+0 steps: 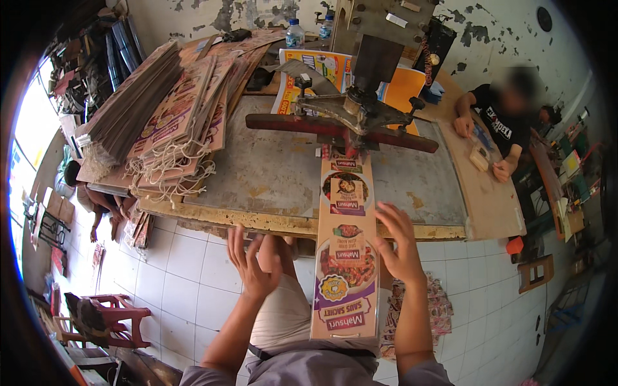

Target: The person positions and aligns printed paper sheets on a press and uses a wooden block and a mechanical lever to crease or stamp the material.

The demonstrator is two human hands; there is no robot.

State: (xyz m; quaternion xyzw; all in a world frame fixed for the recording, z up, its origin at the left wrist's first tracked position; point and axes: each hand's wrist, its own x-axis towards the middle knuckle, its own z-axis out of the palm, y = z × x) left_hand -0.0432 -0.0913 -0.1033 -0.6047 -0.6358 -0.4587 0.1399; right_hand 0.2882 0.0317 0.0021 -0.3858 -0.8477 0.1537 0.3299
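A long peach printed strip (346, 222) with food pictures lies lengthwise before me. Its far end reaches under the dark red bar (290, 126) of a press, and its near end juts past the table's front edge over my lap. My right hand (400, 248) is at the strip's right edge, fingers stretched and apart; whether the fingertips touch it I cannot tell. To the left of the strip, my left hand (253, 267) hovers in front of the table edge, its fingers spread and nothing in them.
Bundled printed strips with white cords (170, 128) are stacked at the table's left. Behind the press lie colourful printed sheets (328, 64) and a water bottle (295, 33). A person (502, 122) works at the right; another (103, 199) crouches at left. A red stool (122, 318) stands lower left.
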